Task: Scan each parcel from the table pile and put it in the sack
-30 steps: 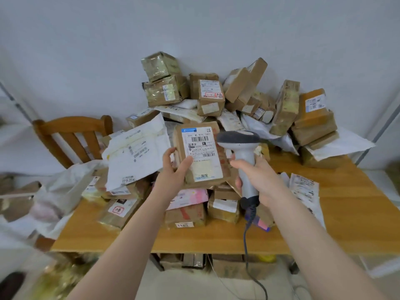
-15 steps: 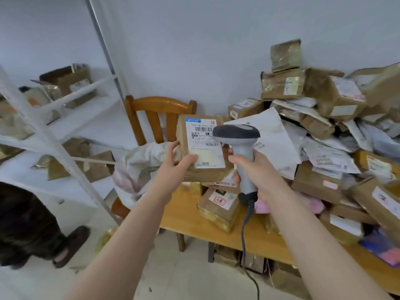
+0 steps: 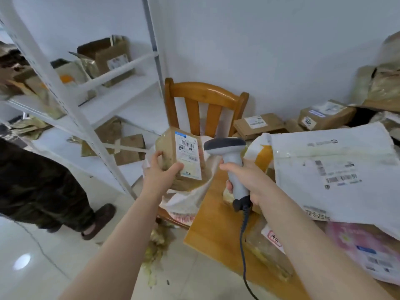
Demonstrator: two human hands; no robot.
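The left hand (image 3: pixel 161 169) grips a taped brown parcel (image 3: pixel 171 146) by its lower left corner, thumb across the front, label facing the camera. The parcel is held in the air directly over the white sack (image 3: pixel 184 202) draped on the chair (image 3: pixel 205 92). At 3 o'clock of the parcel, the right hand (image 3: pixel 249 180) is curled round the handle of the scanner (image 3: pixel 232 163), whose head is just beside the label. At 4 o'clock the table (image 3: pixel 207 230) carries the pile, white mailer (image 3: pixel 333 169) uppermost

One scanner (image 3: pixel 234 169), one chair (image 3: pixel 205 92), one sack (image 3: pixel 184 201)
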